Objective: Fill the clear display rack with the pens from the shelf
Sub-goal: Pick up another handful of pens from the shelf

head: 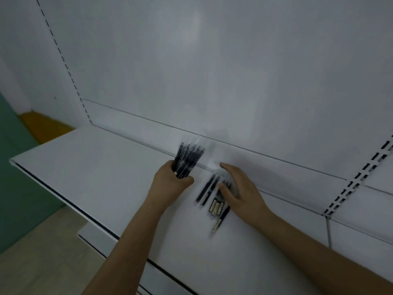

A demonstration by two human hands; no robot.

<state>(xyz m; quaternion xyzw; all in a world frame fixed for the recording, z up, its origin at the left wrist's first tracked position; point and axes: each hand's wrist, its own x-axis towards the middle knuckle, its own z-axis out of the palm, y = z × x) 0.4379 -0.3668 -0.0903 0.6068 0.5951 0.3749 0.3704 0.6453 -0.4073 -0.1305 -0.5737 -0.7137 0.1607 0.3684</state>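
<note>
A person gathers stock at a white shelf (89, 167) — the left hand (170, 177) is clenched round a bundle of black pens (188, 159) that stands upright and fans out above the fist, while the right hand (236, 188) lies with fingers spread over the loose pens (209, 188) left flat on the shelf, touching them; whether it has any pinched cannot be made out through the blur. A few of the loose pens show pale ends near the wrist side. The clear display rack is not in view.

The pens look light, stiff and smooth-barrelled — easy to lift, but apt to roll on the flat shelf and to slide out of a loose fist, the more so as the bundle grows. The best hold is probably round the middle of the barrels, with the pens squared up side by side so they lie parallel; a grip near one end would likely let the far ends splay, as the upright bundle already does. Raking the strays together against the shelf's back panel (234, 71) before closing on them should keep them from scattering.
</note>
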